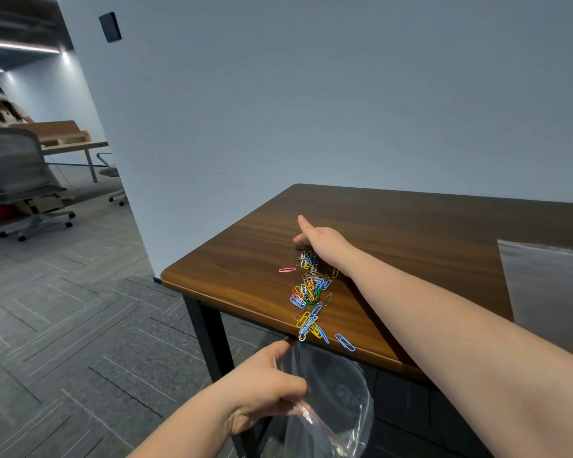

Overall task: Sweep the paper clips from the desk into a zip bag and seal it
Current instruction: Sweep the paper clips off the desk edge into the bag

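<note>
Below the desk (411, 233) edge, left hand (262, 388) holds zip bag (338, 398) beneath paper clips (310, 292).

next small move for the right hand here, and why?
Probably draw the right hand back toward the near edge of the desk, pushing the paper clips along. It rests just behind the trail, which already reaches the edge, and the left hand holds the zip bag open just below it. The lone pink clip may need another pass.
</note>
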Motion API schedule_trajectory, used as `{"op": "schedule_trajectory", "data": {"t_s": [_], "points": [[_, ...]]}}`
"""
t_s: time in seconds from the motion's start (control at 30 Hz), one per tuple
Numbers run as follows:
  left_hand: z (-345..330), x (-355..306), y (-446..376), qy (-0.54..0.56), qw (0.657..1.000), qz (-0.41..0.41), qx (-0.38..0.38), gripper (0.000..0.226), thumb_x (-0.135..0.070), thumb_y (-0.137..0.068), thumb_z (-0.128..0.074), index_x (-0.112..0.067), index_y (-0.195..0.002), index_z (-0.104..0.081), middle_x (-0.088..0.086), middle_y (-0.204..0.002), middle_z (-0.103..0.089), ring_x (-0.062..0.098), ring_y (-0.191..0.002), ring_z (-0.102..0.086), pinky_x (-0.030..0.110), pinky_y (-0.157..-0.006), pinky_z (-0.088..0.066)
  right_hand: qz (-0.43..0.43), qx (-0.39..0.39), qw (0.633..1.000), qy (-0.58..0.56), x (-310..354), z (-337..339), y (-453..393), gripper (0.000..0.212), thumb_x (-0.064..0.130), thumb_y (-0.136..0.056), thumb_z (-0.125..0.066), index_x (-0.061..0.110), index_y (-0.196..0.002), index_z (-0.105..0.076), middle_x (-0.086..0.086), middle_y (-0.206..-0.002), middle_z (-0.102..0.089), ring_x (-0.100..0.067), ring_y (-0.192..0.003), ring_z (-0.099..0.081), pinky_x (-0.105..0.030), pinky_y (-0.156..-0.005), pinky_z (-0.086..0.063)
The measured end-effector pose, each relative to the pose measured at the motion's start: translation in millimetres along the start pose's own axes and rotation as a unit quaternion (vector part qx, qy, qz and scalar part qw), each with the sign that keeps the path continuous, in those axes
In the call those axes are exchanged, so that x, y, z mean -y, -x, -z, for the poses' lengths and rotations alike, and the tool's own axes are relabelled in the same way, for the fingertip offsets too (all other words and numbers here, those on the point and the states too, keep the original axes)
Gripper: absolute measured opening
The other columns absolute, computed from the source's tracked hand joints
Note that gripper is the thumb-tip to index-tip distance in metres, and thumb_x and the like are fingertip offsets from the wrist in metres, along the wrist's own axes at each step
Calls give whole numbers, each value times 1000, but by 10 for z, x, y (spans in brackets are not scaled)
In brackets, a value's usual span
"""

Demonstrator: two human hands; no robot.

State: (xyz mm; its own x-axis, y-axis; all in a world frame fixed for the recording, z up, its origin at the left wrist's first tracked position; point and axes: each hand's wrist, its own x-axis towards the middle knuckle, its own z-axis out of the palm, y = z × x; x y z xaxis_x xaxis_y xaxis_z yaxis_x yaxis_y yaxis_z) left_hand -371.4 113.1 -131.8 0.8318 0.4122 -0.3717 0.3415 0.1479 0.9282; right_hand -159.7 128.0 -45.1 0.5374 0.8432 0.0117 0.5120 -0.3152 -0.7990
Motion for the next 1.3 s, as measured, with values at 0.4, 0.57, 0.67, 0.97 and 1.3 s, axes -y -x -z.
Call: {"op": "schedule_trajectory", "data": {"t_s": [0.4, 0.57, 0.67, 0.97, 1.3], "points": [[-23, -44, 44, -2, 1000, 3, 9, 58, 11, -69, -53, -18, -118, -60, -3, -61, -63, 10, -47, -54, 19, -45, -48, 52, 117, 991, 43, 33, -44, 102, 71, 65, -93, -19, 26, -100, -78, 0, -138, -58, -19, -132, -43, -38, -114, -19], [-40, -80, 80, 14, 1000, 5, 6, 54, 12, -69, -53, -15, -115, -61, -2, -64, -67, 10, -49, -58, 23, -50, -51, 52, 154, 986, 29, 35, -31, 364, 69, 62, -94, -22, 22, -99, -78, 6, -128, -65, -10, -116, -51, -31, -107, -22], [-53, -107, 119, 36, 999, 5, 1, 56, 11, -64, -54, -13, -114, -63, 4, -76, -70, 15, -58, -62, 24, -52, -53, 46, 154, 987, 15, -1, -16, 510, 67, 64, -92, -26, 23, -94, -79, 8, -122, -68, -10, -115, -56, -31, -108, -27], [-97, -137, 164, 35, 999, 2, -18, 49, 18, -71, -51, -4, -114, -60, 5, -68, -65, 10, -46, -60, 21, -47, -51, 53, 125, 991, -15, -45, 18, 879, 65, 62, -92, -32, 18, -90, -80, 8, -109, -74, -6, -107, -60, -25, -100, -33], [-155, -133, 201, 23, 999, -2, -41, 44, 18, -75, -50, -8, -109, -60, 4, -63, -60, 6, -40, -52, 20, -46, -49, 38, 35, 996, -73, -103, -19, 959, 68, 58, -95, -28, 17, -84, -80, 0, -105, -75, -15, -108, -61, -40, -109, -37]]}}
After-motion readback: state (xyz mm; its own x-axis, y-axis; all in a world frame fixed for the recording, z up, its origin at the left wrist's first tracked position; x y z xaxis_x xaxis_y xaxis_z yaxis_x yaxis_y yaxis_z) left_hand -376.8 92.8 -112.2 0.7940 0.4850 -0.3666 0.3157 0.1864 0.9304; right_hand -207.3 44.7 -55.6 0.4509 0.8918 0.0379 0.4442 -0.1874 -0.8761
